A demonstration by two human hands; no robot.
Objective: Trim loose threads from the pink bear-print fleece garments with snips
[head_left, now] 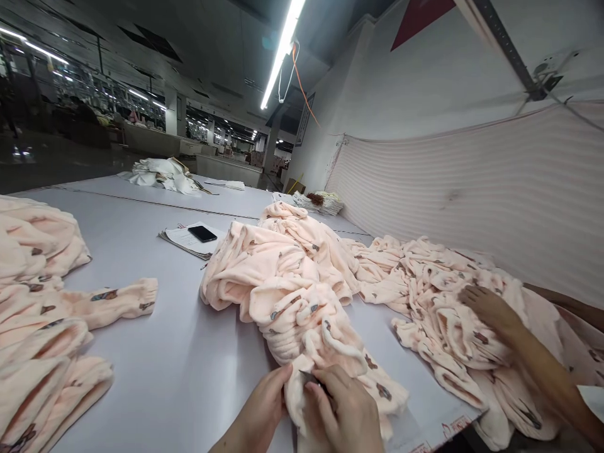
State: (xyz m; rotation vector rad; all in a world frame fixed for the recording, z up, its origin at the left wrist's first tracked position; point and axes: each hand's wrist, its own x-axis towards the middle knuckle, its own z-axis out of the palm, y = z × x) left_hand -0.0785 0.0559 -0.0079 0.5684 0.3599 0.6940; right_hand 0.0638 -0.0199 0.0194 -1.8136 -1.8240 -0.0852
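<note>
A pale pink fleece garment (302, 314) with small printed figures lies bunched in front of me and reaches down to the near edge of the table. My left hand (262, 406) is closed, pinching a fold of this fleece between thumb and fingers. Close beside it, my right hand (346, 409) grips thread snips (309, 377); only their dark pointed tip shows, against the fleece, and the rest is hidden in my fingers.
More pink fleece (42, 302) lies at the left. On the right, a co-worker's hand (488, 308) rests on another fleece heap (434, 296). A phone (202, 233) lies on papers (182, 238). White cloth (163, 175) is piled farther back on the table (174, 352).
</note>
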